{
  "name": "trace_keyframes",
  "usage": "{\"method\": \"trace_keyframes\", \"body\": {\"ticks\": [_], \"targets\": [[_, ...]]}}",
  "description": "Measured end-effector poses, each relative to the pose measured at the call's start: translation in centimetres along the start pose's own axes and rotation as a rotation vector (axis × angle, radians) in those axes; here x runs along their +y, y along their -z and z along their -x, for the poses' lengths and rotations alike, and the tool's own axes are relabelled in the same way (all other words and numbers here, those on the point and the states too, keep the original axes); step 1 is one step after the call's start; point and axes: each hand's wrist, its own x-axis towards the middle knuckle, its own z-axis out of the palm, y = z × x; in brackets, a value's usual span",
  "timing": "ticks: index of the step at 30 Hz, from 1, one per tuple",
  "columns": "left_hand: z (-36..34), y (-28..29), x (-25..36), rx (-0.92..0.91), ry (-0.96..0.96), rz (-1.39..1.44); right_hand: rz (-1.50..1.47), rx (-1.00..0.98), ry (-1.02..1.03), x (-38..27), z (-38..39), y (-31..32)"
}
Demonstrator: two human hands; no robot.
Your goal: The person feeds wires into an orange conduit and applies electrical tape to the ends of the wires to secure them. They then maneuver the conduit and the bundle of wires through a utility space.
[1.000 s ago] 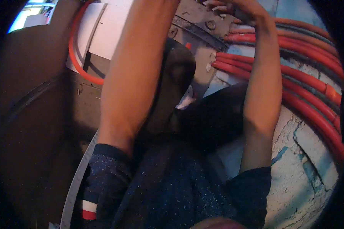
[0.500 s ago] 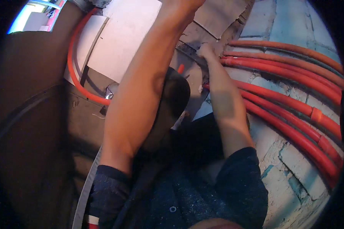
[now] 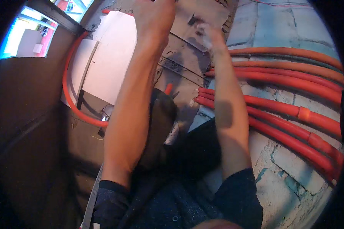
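Observation:
My left hand (image 3: 154, 17) reaches up to the top edge of the view, above a white sheet of board. Its fingers look curled, and the edge cuts them off; a bit of something dark shows there, too little to name. Farther right, my right hand (image 3: 212, 34) is over a grey-brown board (image 3: 214, 13). Motion smears its fingers. Beside them is a small dark patch (image 3: 194, 21), and I cannot tell whether it is held. Below this hand, a dark slot (image 3: 174, 65) runs between boards on the floor.
Several red and orange conduits (image 3: 290, 101) run along the pale block wall (image 3: 286, 179) at right. A red hose (image 3: 67, 76) curves around the white board (image 3: 111, 45) at left. A dark brown panel (image 3: 26, 99) stands at far left. A short red pipe end (image 3: 168, 89) sticks up near my knee.
The view has shifted, so the boards and window openings show more. My left hand has moved leftward, and my right hand has risen from the dark slot to the board beyond it.

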Motion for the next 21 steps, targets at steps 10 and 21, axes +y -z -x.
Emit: {"method": "trace_keyframes", "body": {"ticks": [10, 21], "targets": [[0.8, -0.4, 0.0, -0.162, -0.043, -0.105, -0.255, 0.097, 0.319, -10.9, 11.6, -3.3], [6.7, -3.0, 2.1, -0.268, -0.293, -0.167, -0.363, 0.187, 0.386, -13.2, 17.0, -4.2]]}}
